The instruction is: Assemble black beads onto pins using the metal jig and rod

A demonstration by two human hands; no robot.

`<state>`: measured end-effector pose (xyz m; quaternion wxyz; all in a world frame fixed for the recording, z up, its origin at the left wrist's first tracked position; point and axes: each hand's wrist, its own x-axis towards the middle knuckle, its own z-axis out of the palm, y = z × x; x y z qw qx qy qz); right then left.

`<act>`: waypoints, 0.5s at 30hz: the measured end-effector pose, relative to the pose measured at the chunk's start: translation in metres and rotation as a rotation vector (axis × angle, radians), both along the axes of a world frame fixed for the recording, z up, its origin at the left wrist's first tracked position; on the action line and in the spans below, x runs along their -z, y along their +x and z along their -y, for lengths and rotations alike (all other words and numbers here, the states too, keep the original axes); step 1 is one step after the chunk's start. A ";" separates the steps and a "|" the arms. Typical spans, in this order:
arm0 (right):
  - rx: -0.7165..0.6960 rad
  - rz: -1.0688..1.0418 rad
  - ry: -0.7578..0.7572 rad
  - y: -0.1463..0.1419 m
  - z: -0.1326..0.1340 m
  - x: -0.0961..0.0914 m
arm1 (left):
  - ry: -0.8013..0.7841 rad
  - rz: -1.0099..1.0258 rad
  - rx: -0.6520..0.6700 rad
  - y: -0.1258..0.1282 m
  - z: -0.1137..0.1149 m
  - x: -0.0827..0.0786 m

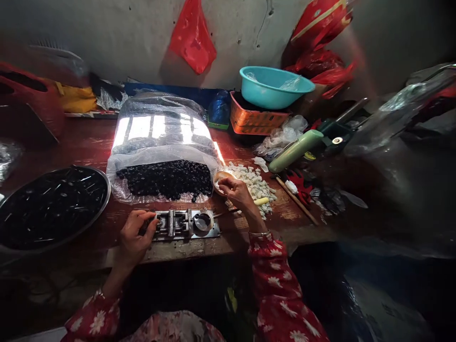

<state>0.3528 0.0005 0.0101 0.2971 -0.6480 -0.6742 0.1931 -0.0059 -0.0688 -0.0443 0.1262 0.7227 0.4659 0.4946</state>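
Near the front edge of the counter [235,233], seemingly for easy reach, the half-curled left hand [135,236] meets the left end of a shiny, flat-based metal fixture [187,224], while beyond, the right hand's [239,195] bunched fingers dip toward a small bowl [215,180], either hand's hold unclear.

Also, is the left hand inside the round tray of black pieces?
No, the left hand is at the left end of the metal fixture, apart from the round tray.
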 end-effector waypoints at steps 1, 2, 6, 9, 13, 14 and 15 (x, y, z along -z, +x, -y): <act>-0.029 -0.042 0.007 -0.007 0.007 -0.001 | -0.005 0.004 -0.006 0.001 0.001 -0.001; -0.061 -0.089 0.014 -0.016 0.014 -0.002 | -0.011 0.007 -0.010 0.001 0.001 -0.002; -0.196 -0.228 0.022 -0.055 0.042 -0.008 | -0.041 0.016 0.003 0.002 0.004 -0.003; -0.320 -0.175 0.066 -0.083 0.055 -0.012 | -0.050 0.029 0.012 0.002 0.005 -0.003; -0.448 0.004 0.163 -0.112 0.060 -0.007 | -0.056 0.028 0.014 0.003 0.006 -0.004; -0.457 0.053 0.173 -0.118 0.060 -0.004 | -0.062 0.025 0.013 0.003 0.006 -0.003; -0.462 0.104 0.181 -0.123 0.060 -0.002 | -0.068 0.022 0.011 0.003 0.006 -0.003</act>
